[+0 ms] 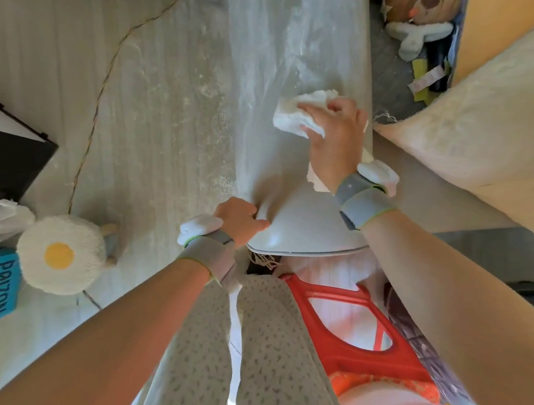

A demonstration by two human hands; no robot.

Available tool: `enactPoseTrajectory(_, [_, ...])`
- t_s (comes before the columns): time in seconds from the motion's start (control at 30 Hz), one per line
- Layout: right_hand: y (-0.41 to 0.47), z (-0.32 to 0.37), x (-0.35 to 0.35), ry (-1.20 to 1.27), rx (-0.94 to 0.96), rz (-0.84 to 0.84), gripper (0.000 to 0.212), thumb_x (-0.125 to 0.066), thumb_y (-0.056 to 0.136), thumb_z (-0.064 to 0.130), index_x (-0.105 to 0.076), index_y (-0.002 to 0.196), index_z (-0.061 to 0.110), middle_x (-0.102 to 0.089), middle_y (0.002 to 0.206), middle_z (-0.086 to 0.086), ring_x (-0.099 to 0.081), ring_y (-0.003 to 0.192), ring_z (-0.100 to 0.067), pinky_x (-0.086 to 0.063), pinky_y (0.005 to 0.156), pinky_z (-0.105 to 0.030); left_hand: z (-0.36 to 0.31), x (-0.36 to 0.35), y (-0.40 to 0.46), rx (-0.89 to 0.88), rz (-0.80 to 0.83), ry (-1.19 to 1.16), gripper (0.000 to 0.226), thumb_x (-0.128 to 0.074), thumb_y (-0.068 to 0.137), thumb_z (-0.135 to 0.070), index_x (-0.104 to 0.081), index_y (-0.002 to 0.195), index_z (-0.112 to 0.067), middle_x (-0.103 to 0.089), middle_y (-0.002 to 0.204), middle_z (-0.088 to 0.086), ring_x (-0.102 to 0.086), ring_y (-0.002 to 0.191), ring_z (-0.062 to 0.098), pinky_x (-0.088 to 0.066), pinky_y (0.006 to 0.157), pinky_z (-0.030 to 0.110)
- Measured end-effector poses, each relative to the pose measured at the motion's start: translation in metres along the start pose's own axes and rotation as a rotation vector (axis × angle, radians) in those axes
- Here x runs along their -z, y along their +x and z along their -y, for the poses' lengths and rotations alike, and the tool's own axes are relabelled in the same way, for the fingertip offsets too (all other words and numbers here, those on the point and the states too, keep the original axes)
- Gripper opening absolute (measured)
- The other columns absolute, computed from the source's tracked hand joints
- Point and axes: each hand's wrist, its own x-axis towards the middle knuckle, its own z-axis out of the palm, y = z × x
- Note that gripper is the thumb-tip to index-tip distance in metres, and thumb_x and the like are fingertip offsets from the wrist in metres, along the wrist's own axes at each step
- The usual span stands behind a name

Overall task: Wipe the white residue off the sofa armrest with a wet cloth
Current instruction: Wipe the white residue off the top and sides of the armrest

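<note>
We are pressing a crumpled white wet cloth onto the pale grey, residue-streaked sofa armrest with our right hand grasping it, while our left hand is gripping the armrest's near end.

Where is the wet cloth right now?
In the head view, the cloth lies on the sofa armrest, right of centre, gripped by the right hand.

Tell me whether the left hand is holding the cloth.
No. The right hand grips the white cloth on the armrest; the left hand grips the armrest's near end.
</note>
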Motion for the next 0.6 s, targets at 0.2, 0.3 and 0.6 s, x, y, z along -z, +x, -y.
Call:
enactPoseTrajectory(0.2, [-0.093, -0.007, -0.013, 0.012, 0.322, -0.063, 0.053, -0.055, 0.062, -0.002, -0.068, 0.105, 0.025, -0.051, 0.111, -0.007, -0.035, 0.098, -0.026, -0.046, 0.075, -0.045, 0.02, 0.0, -0.007, 0.078, -0.008, -0.512, 0.022, -0.057, 0.054, -0.022, -0.073, 0.07, -0.021, -0.064, 0.074, 0.014, -0.056, 0.071, 0.023, -0.052, 0.087, 0.047])
enactPoseTrajectory(0.3, [-0.121, -0.009, -0.03, -0.075, 0.443, -0.002, 0.051, -0.06, 0.058, -0.003, -0.068, 0.099, 0.026, -0.04, 0.109, 0.0, -0.036, 0.098, -0.026, -0.035, 0.075, -0.039, 0.032, -0.001, -0.004, 0.088, 0.013, -0.573, 0.021, -0.06, 0.066, -0.016, -0.076, 0.076, -0.027, -0.065, 0.077, 0.016, -0.057, 0.074, 0.025, -0.052, 0.082, 0.038])
enactPoseTrajectory(0.6, [-0.072, 0.035, -0.046, -0.308, 0.227, 0.086, 0.039, -0.046, 0.064, 0.012, -0.064, 0.095, 0.028, -0.055, 0.114, -0.01, -0.032, 0.102, -0.027, -0.024, 0.076, -0.037, 0.036, -0.006, -0.015, 0.213, 0.164, -0.867, 0.029, -0.043, 0.093, 0.006, -0.059, 0.115, -0.003, -0.058, 0.095, 0.014, -0.061, 0.09, 0.026, -0.05, 0.08, 0.026])
